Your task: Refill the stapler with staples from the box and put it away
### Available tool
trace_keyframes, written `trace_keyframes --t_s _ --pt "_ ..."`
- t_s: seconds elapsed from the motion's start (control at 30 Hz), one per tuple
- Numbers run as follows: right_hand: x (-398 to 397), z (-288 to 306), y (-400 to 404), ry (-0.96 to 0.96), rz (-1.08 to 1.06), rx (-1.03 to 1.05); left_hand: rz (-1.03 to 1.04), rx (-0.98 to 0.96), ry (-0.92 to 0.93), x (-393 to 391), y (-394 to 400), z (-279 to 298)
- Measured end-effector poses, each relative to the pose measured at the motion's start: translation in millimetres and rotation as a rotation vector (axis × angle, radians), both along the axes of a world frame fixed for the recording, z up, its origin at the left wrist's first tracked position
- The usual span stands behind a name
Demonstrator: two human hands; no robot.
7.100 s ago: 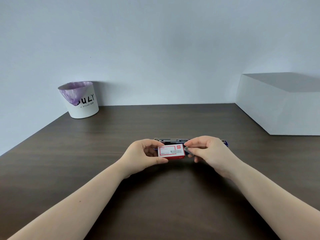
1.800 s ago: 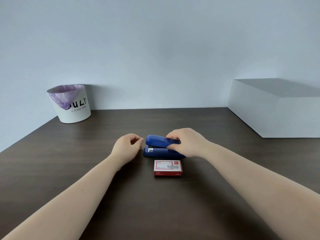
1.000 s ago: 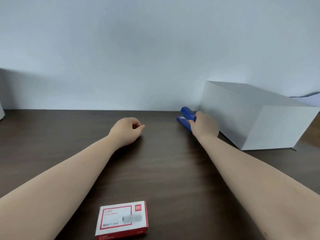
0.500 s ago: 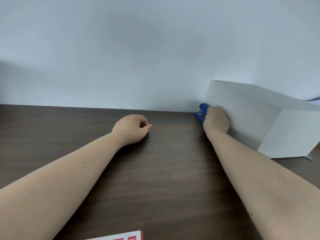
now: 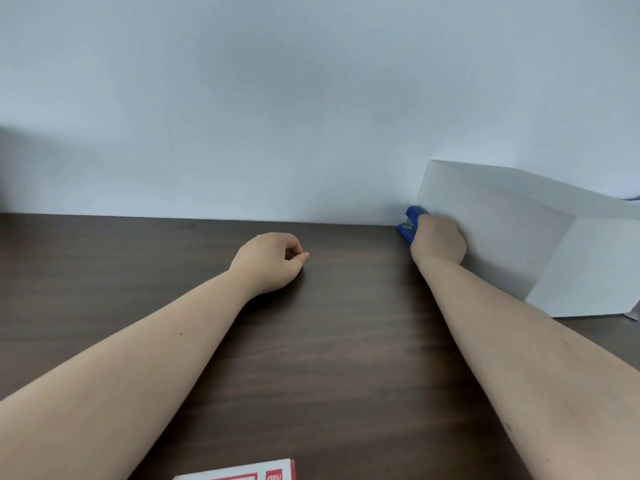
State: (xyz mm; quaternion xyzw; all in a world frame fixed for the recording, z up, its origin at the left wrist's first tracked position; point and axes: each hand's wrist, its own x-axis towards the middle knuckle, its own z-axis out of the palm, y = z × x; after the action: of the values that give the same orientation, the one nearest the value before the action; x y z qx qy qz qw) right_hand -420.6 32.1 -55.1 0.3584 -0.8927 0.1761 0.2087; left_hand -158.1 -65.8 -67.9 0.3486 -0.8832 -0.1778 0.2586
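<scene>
One blue stapler (image 5: 410,221) sits at the far edge of the dark wooden table (image 5: 346,341), pressed up beside the near-left corner of the single white box (image 5: 502,230) — that box serves as the landmark here. The right hand (image 5: 438,242) covers most of the stapler, its fingers closed over the top of it and its knuckles touching the white box's side wall; only the stapler's front end pokes out to the left of the hand. The left hand (image 5: 270,263) lies well to the left of the white box, resting on the table with its fingers curled loosely inward and nothing in them. One staple box (image 5: 249,472) — red and white, cut off by the bottom edge of the view — lies well apart from the white box, toward the person and to its left. Two bare forearms, two hands, one stapler, one staple box.
</scene>
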Motion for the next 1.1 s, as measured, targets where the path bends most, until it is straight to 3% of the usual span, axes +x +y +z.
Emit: trace_keyframes --t_s 0.13,0.3,0.5,0.83,1.1 --pt "9 -2 11 0.034 -0.035 -0.010 0.012 0.013 0.005 1 0 0" --pt "16 0 19 0.075 0.107 -0.013 0.033 0.038 0.031 5 2 -1" --pt "46 4 30 -0.161 0.195 0.319 0.040 0.106 0.044 21 19 4" --pt "159 14 104 -0.229 0.381 0.421 0.114 0.175 0.032 107 107 13" --pt "201 0 181 -0.289 0.419 0.241 0.228 0.175 0.068 163 160 7"
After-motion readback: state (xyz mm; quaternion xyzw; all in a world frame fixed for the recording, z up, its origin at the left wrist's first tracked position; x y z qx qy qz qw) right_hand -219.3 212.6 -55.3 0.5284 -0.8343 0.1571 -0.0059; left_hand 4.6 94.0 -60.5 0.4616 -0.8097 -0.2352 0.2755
